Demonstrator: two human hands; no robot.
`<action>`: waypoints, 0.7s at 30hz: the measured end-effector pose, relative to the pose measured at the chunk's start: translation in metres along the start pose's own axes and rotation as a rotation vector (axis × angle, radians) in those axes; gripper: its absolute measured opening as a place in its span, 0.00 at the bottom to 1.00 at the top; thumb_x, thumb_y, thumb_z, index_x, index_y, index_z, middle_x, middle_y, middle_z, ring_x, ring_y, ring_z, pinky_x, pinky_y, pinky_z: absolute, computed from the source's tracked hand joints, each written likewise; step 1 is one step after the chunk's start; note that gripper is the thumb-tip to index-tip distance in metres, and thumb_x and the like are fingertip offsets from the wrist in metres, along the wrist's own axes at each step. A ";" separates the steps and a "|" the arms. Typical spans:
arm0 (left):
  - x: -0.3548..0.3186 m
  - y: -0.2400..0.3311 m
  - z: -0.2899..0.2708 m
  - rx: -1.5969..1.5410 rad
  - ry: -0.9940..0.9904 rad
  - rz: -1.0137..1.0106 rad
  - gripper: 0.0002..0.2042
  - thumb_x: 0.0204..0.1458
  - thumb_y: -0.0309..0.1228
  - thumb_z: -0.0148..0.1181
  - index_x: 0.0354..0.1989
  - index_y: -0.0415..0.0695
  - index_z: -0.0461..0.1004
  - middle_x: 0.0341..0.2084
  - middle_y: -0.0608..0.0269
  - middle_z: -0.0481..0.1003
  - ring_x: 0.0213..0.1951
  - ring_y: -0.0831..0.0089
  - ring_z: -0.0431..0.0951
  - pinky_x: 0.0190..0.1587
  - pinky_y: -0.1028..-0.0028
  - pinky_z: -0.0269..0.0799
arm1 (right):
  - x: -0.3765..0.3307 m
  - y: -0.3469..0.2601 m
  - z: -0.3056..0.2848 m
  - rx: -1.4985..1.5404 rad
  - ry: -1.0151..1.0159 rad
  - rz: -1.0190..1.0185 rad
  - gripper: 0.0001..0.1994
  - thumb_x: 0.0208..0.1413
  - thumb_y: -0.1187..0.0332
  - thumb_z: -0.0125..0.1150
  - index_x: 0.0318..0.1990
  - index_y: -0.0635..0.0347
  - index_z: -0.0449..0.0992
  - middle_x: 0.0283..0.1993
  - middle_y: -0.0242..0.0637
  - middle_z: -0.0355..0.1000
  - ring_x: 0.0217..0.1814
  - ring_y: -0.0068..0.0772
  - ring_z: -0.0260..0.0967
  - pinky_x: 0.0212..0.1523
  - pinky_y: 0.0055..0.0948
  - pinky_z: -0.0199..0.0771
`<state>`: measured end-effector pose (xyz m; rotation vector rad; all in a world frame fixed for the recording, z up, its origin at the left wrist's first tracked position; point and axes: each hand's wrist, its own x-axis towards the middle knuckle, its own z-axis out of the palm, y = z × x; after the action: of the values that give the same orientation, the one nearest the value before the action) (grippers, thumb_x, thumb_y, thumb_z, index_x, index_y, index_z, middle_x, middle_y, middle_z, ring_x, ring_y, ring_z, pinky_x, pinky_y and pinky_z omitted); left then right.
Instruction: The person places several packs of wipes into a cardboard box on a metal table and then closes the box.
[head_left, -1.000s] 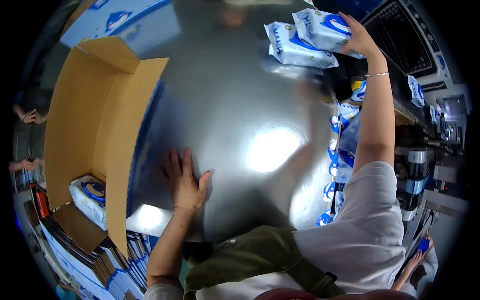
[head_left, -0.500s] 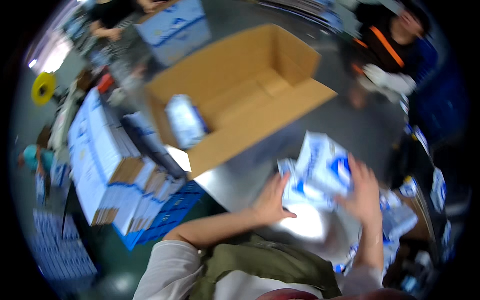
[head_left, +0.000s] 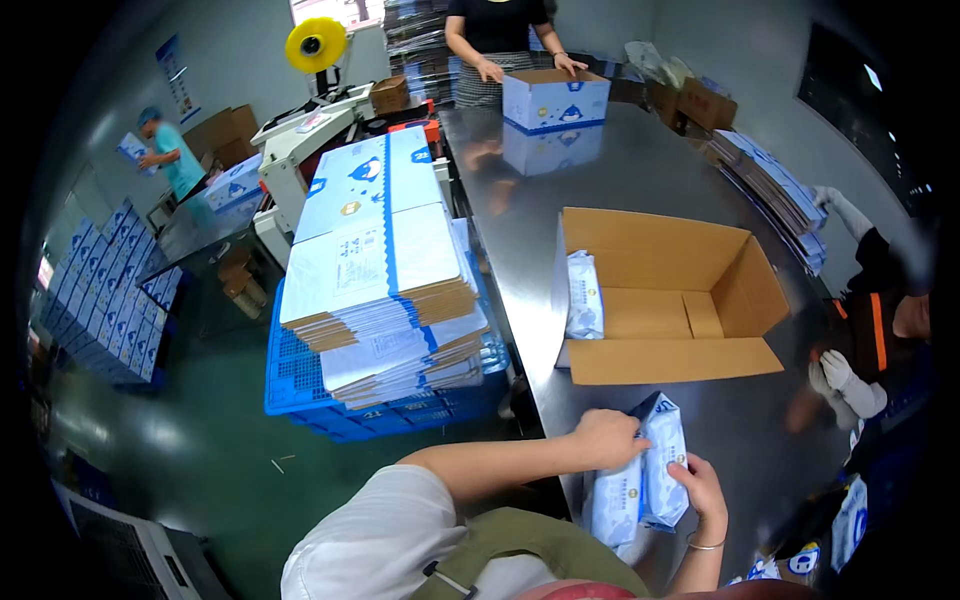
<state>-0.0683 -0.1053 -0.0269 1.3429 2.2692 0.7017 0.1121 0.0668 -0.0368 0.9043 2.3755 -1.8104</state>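
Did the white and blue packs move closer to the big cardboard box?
Yes. A second ago the right hand held the packs far across the metal table from the cardboard box; now both hands hold them just before its open front flap.

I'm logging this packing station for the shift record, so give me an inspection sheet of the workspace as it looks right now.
Surface: shiny steel table, lights reflected in it.
Job's things: two white-and-blue soft packs near the table's edge; open brown cardboard carton on its side, one similar pack inside.
Clutter: stack of flat white-and-blue cartons on a blue plastic crate.
Hands: left hand and right hand both grip the packs.
Cables: nothing seen.
Surroundings: a person behind a closed white-and-blue box; green floor.
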 end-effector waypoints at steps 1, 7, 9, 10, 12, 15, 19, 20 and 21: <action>-0.007 0.000 0.000 0.019 -0.015 -0.004 0.20 0.54 0.48 0.52 0.32 0.40 0.76 0.28 0.48 0.78 0.36 0.50 0.78 0.39 0.56 0.72 | -0.009 0.004 -0.003 -0.039 -0.003 0.030 0.19 0.47 0.59 0.67 0.42 0.64 0.77 0.28 0.27 0.72 0.27 0.17 0.64 0.28 0.22 0.64; -0.004 0.013 0.008 0.107 0.422 0.362 0.25 0.44 0.36 0.63 0.51 0.36 0.67 0.49 0.43 0.68 0.51 0.46 0.67 0.55 0.54 0.60 | -0.017 0.022 -0.010 0.009 -0.128 -0.143 0.26 0.50 0.51 0.63 0.49 0.64 0.75 0.39 0.36 0.75 0.40 0.24 0.69 0.40 0.26 0.70; -0.009 0.039 0.013 0.174 0.263 0.544 0.34 0.48 0.48 0.59 0.62 0.44 0.61 0.61 0.45 0.59 0.64 0.49 0.55 0.63 0.42 0.43 | -0.025 0.031 -0.018 -0.095 -0.099 -0.174 0.33 0.51 0.47 0.62 0.56 0.67 0.70 0.53 0.51 0.72 0.54 0.43 0.70 0.55 0.36 0.67; -0.011 0.055 0.012 0.279 0.188 0.595 0.34 0.48 0.51 0.57 0.63 0.47 0.62 0.63 0.46 0.57 0.66 0.48 0.52 0.64 0.41 0.39 | -0.036 0.022 -0.033 -0.192 -0.044 -0.108 0.32 0.52 0.51 0.64 0.58 0.65 0.68 0.52 0.46 0.73 0.53 0.36 0.70 0.55 0.34 0.68; -0.001 0.066 0.028 0.327 0.030 0.616 0.34 0.48 0.55 0.56 0.60 0.46 0.64 0.61 0.45 0.59 0.66 0.47 0.51 0.65 0.40 0.35 | -0.069 0.034 -0.081 -0.427 0.386 -0.261 0.32 0.49 0.52 0.66 0.58 0.62 0.68 0.58 0.47 0.69 0.58 0.43 0.67 0.59 0.36 0.66; 0.012 0.074 0.040 0.372 -0.080 0.588 0.33 0.49 0.58 0.54 0.56 0.44 0.68 0.56 0.45 0.64 0.65 0.46 0.54 0.65 0.41 0.32 | -0.131 0.053 -0.168 -0.687 0.971 -0.073 0.35 0.39 0.65 0.73 0.59 0.57 0.67 0.61 0.46 0.65 0.64 0.46 0.61 0.63 0.37 0.62; 0.011 0.086 0.039 0.407 -0.092 0.587 0.33 0.50 0.60 0.50 0.53 0.43 0.69 0.53 0.47 0.66 0.63 0.46 0.56 0.65 0.42 0.33 | -0.246 0.118 -0.301 -1.212 1.402 0.239 0.39 0.33 0.81 0.67 0.61 0.52 0.65 0.62 0.43 0.64 0.66 0.46 0.59 0.65 0.36 0.61; 0.013 0.085 0.039 0.417 -0.103 0.594 0.34 0.49 0.61 0.50 0.54 0.44 0.69 0.53 0.49 0.65 0.64 0.47 0.55 0.66 0.45 0.34 | -0.286 0.137 -0.329 -1.213 1.457 0.373 0.40 0.35 0.80 0.65 0.63 0.47 0.63 0.65 0.42 0.61 0.68 0.47 0.56 0.65 0.45 0.58; 0.014 0.086 0.039 0.417 -0.110 0.579 0.35 0.49 0.63 0.49 0.53 0.44 0.69 0.53 0.49 0.64 0.64 0.47 0.55 0.66 0.45 0.33 | -0.315 0.159 -0.355 -1.204 1.503 0.483 0.41 0.37 0.79 0.63 0.64 0.42 0.60 0.67 0.41 0.58 0.70 0.48 0.52 0.65 0.55 0.54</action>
<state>0.0062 -0.0493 -0.0070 2.2214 2.0069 0.3062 0.5601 0.2726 0.0509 2.4674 2.4025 0.9327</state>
